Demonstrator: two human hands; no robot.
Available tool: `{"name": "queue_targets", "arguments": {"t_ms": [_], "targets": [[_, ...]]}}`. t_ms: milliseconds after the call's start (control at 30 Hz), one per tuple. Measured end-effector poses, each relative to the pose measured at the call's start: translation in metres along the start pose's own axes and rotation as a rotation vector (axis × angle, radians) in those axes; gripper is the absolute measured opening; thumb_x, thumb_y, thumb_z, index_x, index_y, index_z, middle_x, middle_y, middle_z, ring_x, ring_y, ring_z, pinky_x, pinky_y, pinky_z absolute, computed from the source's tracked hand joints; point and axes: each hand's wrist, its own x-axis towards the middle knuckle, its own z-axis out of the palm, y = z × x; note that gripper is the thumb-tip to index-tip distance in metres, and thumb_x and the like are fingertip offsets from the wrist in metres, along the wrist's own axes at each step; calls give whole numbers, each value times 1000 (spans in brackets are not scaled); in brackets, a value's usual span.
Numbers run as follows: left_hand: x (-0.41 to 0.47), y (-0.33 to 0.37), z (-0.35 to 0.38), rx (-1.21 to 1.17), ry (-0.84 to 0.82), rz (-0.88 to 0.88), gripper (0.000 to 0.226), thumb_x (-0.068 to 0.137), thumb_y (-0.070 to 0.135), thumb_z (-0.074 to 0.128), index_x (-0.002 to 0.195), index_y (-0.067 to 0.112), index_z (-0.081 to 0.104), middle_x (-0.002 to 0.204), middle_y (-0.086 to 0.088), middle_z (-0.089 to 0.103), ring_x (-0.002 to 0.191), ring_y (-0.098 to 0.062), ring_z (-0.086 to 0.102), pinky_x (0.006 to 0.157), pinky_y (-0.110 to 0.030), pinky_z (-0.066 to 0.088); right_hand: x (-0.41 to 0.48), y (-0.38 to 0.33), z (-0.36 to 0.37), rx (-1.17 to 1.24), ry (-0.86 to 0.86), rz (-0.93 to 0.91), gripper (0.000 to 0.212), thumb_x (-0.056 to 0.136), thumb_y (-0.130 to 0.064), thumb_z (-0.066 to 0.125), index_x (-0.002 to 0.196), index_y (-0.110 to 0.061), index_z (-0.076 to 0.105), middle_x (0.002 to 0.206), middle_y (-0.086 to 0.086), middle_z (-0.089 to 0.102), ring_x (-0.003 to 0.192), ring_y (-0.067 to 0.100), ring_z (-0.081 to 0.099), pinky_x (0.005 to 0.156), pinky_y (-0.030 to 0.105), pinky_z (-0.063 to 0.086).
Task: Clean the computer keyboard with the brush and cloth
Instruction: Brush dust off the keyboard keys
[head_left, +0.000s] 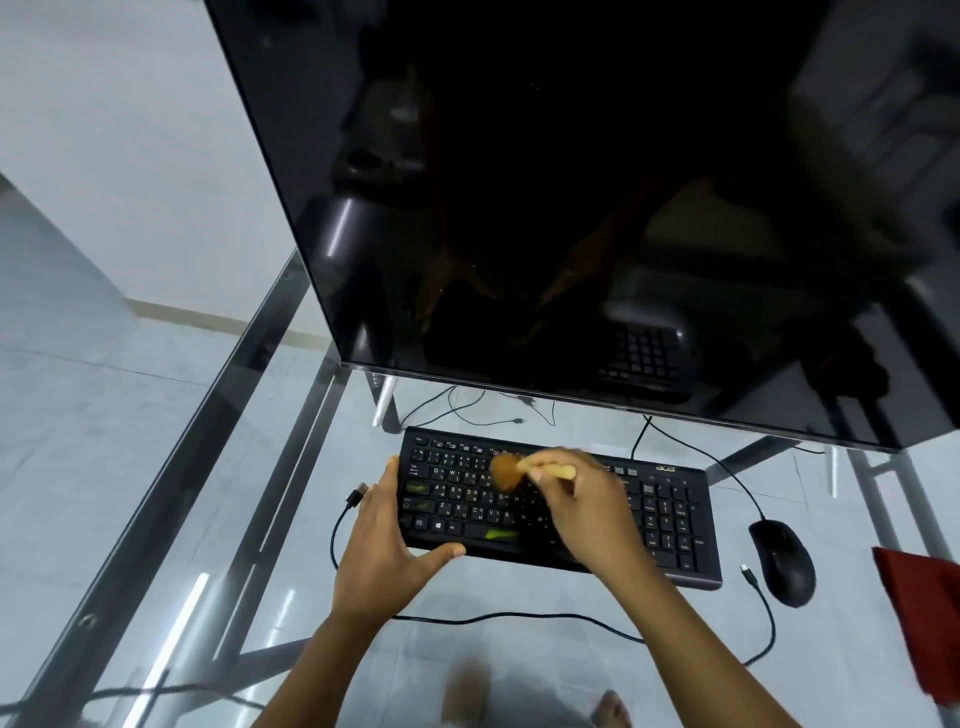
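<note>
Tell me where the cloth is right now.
The red cloth lies on the glass desk at the head view's far right edge, just right of the mouse, untouched by either hand.

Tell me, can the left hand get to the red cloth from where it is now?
Probably not easily. The left hand steadies the keyboard at its left end; the red cloth lies far right, beyond the right hand and mouse.

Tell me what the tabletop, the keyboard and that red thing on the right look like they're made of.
Tabletop: clear glass, glossy; floor tiles and the frame show through it. Keyboard: black plastic by the look, matte casing with printed keys. Red cloth: soft fabric, probably, dull and slightly folded; the weave is too blurred to tell.
</note>
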Motion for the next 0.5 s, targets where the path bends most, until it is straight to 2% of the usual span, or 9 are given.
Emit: {"name": "queue_targets", "arguments": {"t_ms": [67,100,167,233,300,333,400,433,500], "targets": [[0,1,1,-5,0,-3,124,60,68,75,152,32,0,154,8,27,145,-14,20,116,-35,24,1,1,-4,69,135,-27,14,93,-19,61,95,-27,72,92,-12,67,80,0,62,69,10,45],[0,0,1,-2,4,0,123,60,69,74,152,32,1,155,7,27,145,-14,19,116,-33,22,2,-1,-4,181,86,-4,14,94,-19,60,94,-28,71,88,-9,69,78,2,63,69,15,50],[-1,-1,1,5,6,9,124,60,70,74,153,31,1,155,6,27,146,-15,18,116,-34,21,0,-4,-1,231,-221,45,14,95,-20,59,95,-28,70,85,-7,72,76,7,67,72,29,56],[0,-1,1,11,14,14,124,60,69,74,153,30,2,155,6,27,146,-15,18,117,-37,22,1,-5,2,36,-262,-20,13,93,-22,61,97,-28,72,90,-12,71,78,3,66,73,20,52],[0,1,1,11,18,22,123,61,65,77,153,29,3,154,6,28,144,-11,18,118,-38,23,7,-6,3,-25,-3,-74,13,92,-23,63,98,-28,73,96,-14,68,82,2,63,72,15,48],[1,1,1,14,19,32,122,62,65,77,153,28,4,154,5,28,144,-9,19,118,-38,23,9,-7,3,45,22,-45,12,93,-25,62,98,-29,72,94,-13,68,80,5,64,72,18,49],[1,-2,1,26,16,48,122,63,67,75,153,26,5,155,5,27,144,-11,21,117,-34,22,14,-11,5,247,-139,73,12,94,-27,59,98,-29,70,91,-9,71,78,9,68,71,25,53],[0,-2,1,25,14,44,122,63,68,74,153,27,4,155,5,27,144,-12,21,116,-31,21,13,-12,8,261,-259,95,12,95,-27,58,99,-28,69,90,-8,72,76,9,69,67,23,55],[1,-2,1,19,18,33,122,63,66,76,153,28,4,155,5,27,145,-13,22,115,-28,19,17,-13,11,80,-242,72,10,95,-26,59,98,-26,69,85,-10,69,67,5,64,55,10,45]]}}
